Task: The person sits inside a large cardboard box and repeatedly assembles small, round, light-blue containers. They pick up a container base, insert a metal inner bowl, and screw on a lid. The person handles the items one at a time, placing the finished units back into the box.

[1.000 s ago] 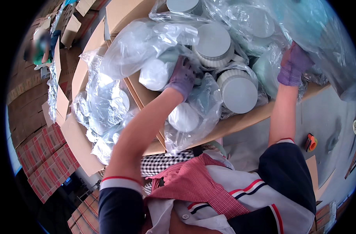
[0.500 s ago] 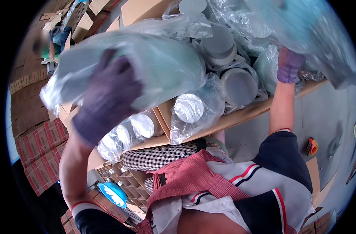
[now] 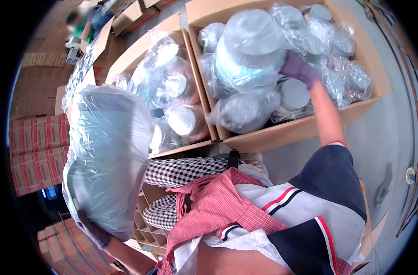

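Observation:
My left hand [image 3: 92,229], in a purple glove, grips the lower end of a large pale-green jar [image 3: 106,156] wrapped in a clear plastic bag. A grey band shows across its upper end, and the bag hides most of my fingers. My gloved right hand [image 3: 300,69] grips the side of another bagged pale-green jar [image 3: 243,59] with a broad grey lid. This jar is over the right carton [image 3: 282,135], above other wrapped, grey-lidded jars; its fingers are partly hidden behind the plastic.
A second open carton [image 3: 177,151] holds more bagged jars with silvery lids. Red-and-brown cartons [image 3: 39,151] are stacked at the left. A divided cardboard box [image 3: 149,236] is below, beside a checkered sleeve or cloth. A person [image 3: 83,27] is at the far upper left.
My left hand has carried its bagged jar away from the cartons, down and left, turning it upright. My right hand has moved left over the right carton with its jar. The view has shifted.

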{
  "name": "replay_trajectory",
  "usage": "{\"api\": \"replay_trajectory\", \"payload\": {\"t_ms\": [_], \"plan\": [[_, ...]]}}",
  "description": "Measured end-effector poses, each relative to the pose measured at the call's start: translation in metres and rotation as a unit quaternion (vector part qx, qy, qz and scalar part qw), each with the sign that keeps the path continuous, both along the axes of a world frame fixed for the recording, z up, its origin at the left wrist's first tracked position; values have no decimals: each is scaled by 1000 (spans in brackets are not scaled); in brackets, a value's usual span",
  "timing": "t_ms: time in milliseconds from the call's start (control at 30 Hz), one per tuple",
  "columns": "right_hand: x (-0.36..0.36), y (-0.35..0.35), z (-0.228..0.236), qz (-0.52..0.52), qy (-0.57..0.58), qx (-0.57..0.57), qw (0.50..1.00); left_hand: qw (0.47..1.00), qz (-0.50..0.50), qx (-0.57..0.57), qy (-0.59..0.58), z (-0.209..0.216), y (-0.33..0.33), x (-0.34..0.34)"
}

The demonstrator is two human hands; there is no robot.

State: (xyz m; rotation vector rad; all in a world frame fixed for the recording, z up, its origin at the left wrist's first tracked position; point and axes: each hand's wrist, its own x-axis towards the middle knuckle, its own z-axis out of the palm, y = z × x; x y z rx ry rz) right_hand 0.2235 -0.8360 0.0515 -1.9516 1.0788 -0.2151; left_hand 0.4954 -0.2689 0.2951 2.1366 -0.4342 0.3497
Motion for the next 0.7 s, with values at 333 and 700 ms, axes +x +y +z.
{"api": "replay_trajectory", "payload": {"t_ms": [333, 700], "plan": [[187, 165, 163, 318, -562, -87, 759, 986, 83, -120, 74, -208, 154, 12], [360, 470, 218, 720, -315, -185, 589, 901, -139, -206, 356, -232, 115, -72]]}}
